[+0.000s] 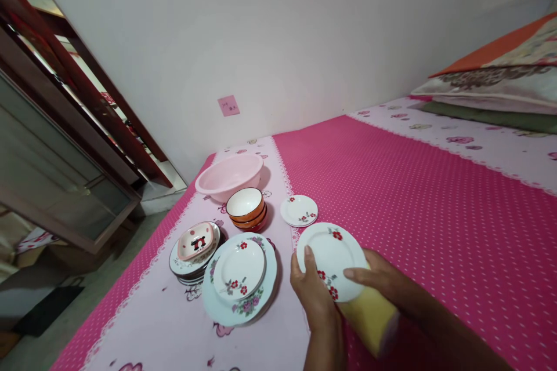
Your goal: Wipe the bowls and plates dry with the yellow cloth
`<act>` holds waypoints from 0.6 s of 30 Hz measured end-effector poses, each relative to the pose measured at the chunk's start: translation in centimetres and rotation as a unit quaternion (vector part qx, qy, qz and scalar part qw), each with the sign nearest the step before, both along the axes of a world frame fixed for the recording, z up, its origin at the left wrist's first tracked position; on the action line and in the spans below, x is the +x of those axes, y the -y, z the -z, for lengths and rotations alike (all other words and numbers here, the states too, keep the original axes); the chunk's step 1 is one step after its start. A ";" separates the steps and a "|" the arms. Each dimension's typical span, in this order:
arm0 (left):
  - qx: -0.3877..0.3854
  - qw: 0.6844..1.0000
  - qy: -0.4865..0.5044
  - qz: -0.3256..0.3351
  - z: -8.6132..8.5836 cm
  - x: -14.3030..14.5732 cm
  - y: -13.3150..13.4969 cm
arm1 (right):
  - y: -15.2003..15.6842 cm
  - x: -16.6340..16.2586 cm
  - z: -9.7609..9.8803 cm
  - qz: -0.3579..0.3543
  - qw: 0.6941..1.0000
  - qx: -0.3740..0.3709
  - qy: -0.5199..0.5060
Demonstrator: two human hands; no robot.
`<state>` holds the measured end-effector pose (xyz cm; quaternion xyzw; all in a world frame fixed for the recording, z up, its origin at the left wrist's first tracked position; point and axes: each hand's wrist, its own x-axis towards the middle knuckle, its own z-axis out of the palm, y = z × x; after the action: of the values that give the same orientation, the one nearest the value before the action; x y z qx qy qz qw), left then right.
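A white plate with red flowers (333, 258) is held up in both hands, tilted toward me. My left hand (312, 295) grips its left edge, thumb on the face. From the right, my right hand (380, 275) closes on the rim with its thumb on top. Under the plate hangs a yellow cloth (372, 319), apparently in my right hand, though its fingers are hidden. Just beyond lies a small flowered plate stack (299, 208). Left of my hands, a similar white plate (239, 266) rests on a larger, pale floral plate (265, 310).
Brown bowls (246, 206) are stacked in front of a pink basin (230, 174) near the wall. A cartoon-print dish (198, 242) tops a plate stack (178, 264) at left. Pillows (491, 87) lie far right on the pink dotted bedspread (391, 185).
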<state>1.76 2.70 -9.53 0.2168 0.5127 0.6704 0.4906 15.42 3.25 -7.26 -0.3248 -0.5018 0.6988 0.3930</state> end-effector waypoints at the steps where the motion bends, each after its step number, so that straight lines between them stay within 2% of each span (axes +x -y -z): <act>1: -0.004 1.000 -0.009 -0.004 0.1 -0.1 -0.1 | 0.0 -0.5 0.2 0.002 1.000 0.011 0.004; 5: 0.014 0.997 -0.079 0.021 -0.6 -0.5 0.0 | -0.7 0.3 0.9 0.006 0.999 0.030 0.031; 8: 0.047 0.986 -0.154 0.028 -1.5 -0.5 0.4 | -1.0 2.8 0.4 -0.050 0.996 0.048 0.052; 11: 0.077 0.951 -0.292 0.063 -2.0 -0.5 0.7 | -0.7 4.4 -0.3 -0.103 0.991 0.032 0.080; 13: 0.099 0.930 -0.341 0.099 -2.2 -0.4 0.9 | -0.5 4.7 -0.5 -0.104 0.991 0.021 0.087; 15: 0.104 0.936 -0.314 0.118 -2.3 -0.3 1.0 | -0.4 4.6 -0.5 -0.088 0.992 0.022 0.087; 18: 0.082 0.975 -0.176 0.106 -2.3 -0.2 0.8 | -0.2 4.6 -0.6 -0.050 0.996 0.022 0.066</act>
<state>1.59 1.90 -7.27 0.4238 0.5087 0.6055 0.4415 19.97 3.44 -6.61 -0.3363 -0.5573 0.6833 0.3308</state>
